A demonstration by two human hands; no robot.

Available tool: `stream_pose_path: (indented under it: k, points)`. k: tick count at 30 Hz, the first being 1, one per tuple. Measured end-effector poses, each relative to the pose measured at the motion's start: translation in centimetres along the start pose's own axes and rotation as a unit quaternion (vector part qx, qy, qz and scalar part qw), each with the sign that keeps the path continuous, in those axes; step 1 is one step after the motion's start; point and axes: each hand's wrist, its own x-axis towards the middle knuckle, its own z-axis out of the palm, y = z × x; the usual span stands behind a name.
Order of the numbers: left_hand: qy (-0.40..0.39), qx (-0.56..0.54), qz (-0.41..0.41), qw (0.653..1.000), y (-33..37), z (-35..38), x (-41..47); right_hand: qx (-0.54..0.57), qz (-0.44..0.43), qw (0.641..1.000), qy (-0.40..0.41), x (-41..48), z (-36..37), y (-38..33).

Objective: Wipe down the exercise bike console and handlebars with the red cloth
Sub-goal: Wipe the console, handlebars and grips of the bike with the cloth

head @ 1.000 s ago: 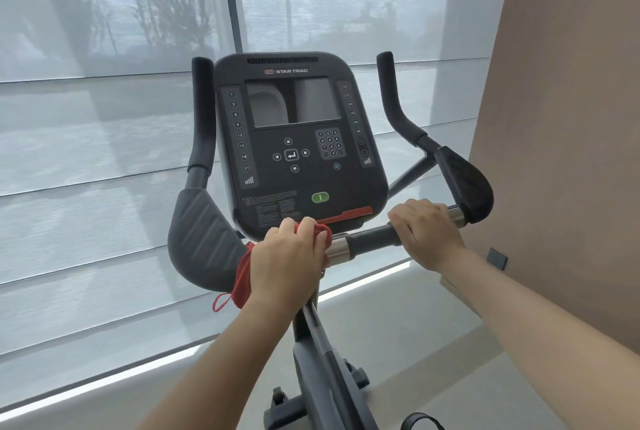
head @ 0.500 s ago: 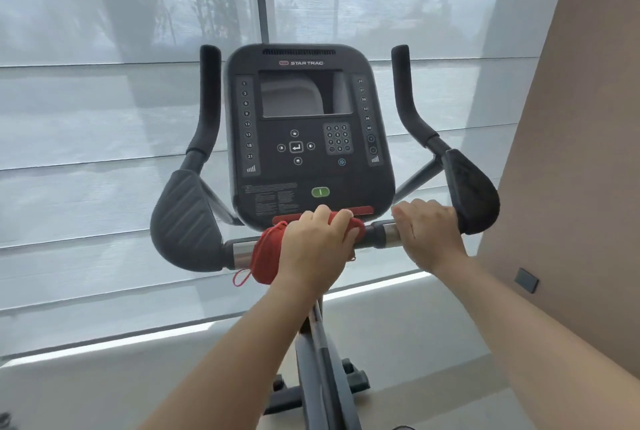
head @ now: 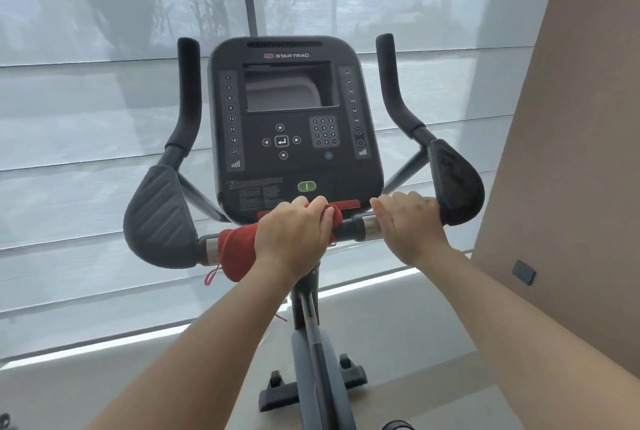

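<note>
The black exercise bike console [head: 294, 131] faces me at the centre, with a dark screen and keypad. Below it runs the horizontal handlebar [head: 349, 229], with black elbow pads at each end and upright grips left [head: 188, 90] and right [head: 391, 83]. My left hand [head: 294, 239] is clenched around the red cloth [head: 237, 253], which is wrapped around the bar just under the console. The cloth bulges out to the left of my fist. My right hand [head: 408, 225] grips the bar by the right elbow pad [head: 455, 183].
A large window with pale blinds [head: 86, 118] stands close behind the bike. A brown wall [head: 571, 152] rises at the right with a small dark plate [head: 523, 272] on it. The bike's post and base [head: 311, 381] stand below on a pale floor.
My left hand with the red cloth has slid rightward along the bar, from beside the left elbow pad to under the console's middle. The right hand has kept its grip.
</note>
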Motion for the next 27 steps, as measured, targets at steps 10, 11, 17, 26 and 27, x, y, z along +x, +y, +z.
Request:
stream_pose_path:
  k: [10,11,17,26,27]
  points:
    - [-0.043,-0.069,0.055,0.995,-4.1,-2.0,-2.0,0.006,0.019,1.0,0.02,0.1,0.1,-0.6]
    - [-0.045,-0.065,0.047,0.996,-5.5,-2.4,-2.5,0.007,0.022,0.999,0.025,0.0,0.0,-0.7]
    - [-0.061,-0.026,0.028,0.997,-8.8,-3.6,-4.0,0.003,0.049,0.999,0.009,-0.2,-0.7,-1.7]
    - [-0.009,-0.038,0.021,0.999,-6.9,-2.6,-3.7,0.003,0.084,0.996,0.012,-0.1,-0.6,-2.2]
    - [-0.009,-0.041,0.025,0.999,-6.3,-2.4,-3.4,0.007,0.085,0.996,0.013,-0.2,-0.5,-2.1]
